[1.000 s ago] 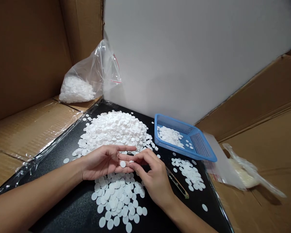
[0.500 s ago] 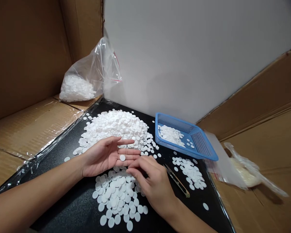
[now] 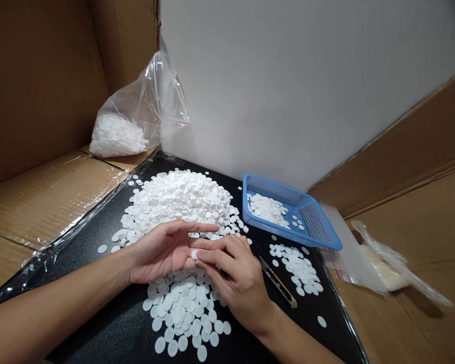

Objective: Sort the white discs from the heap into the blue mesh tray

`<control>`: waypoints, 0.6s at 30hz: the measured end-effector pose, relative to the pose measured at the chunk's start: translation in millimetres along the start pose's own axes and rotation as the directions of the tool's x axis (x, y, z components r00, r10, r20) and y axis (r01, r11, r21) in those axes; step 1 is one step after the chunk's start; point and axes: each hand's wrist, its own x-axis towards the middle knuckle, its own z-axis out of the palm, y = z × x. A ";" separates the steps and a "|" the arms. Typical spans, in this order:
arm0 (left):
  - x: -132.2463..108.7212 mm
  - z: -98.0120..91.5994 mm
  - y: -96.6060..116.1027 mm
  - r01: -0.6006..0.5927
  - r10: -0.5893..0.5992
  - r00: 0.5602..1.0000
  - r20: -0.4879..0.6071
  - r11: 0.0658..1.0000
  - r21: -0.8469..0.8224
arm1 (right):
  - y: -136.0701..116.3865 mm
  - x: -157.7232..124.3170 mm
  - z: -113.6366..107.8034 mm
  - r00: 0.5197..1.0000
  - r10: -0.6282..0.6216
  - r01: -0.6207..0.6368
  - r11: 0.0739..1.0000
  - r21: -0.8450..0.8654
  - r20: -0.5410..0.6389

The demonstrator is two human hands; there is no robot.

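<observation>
My left hand [image 3: 163, 255] is palm up with its fingers stretched out. A small white disc [image 3: 194, 255] lies on those fingers. My right hand [image 3: 240, 278] reaches in from the right, its thumb and index finger pinched at the disc's edge; its fingertips hide part of the left fingers. Just beneath both hands a loose spread of white discs [image 3: 187, 308] lies on the black tabletop [image 3: 109, 313]. Behind them rises a big heap of similar discs [image 3: 182, 194].
A blue basket [image 3: 331, 237] holding some discs stands at the back right. Thread snips [image 3: 276, 283] and a smaller disc group [image 3: 301, 270] lie right of my right hand. A clear bag of discs [image 3: 119, 136] sits back left; another plastic bag [image 3: 387, 268] lies far right on cardboard.
My right hand has moved up slightly and its thumb and index finger have closed on the disc. The left hand has shifted a little, staying palm up.
</observation>
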 end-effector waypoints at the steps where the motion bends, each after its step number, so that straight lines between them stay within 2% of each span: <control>1: -0.4 0.2 0.2 -0.004 0.004 1.000 0.004 1.000 0.000 | -0.4 0.5 -0.9 1.000 -0.020 0.020 1.000 0.002 0.004; 6: -1.7 1.1 1.2 -0.012 0.012 1.000 0.000 1.000 0.021 | -2.3 0.5 -2.8 0.998 -0.058 0.060 0.996 0.073 -0.031; 11: -1.4 1.6 1.7 -0.010 0.010 1.000 -0.009 1.000 0.014 | -2.1 0.8 -7.5 0.991 0.098 -0.077 0.973 0.215 -0.089; 14: -0.5 1.4 0.7 -0.015 0.015 1.000 0.003 1.000 0.004 | -2.6 3.3 -11.0 0.989 0.144 -0.135 0.959 0.251 -0.019; 18: -0.4 1.2 -0.7 -0.013 0.013 1.000 0.005 1.000 0.003 | -2.1 2.3 -7.0 0.996 0.073 -0.084 0.966 0.244 0.054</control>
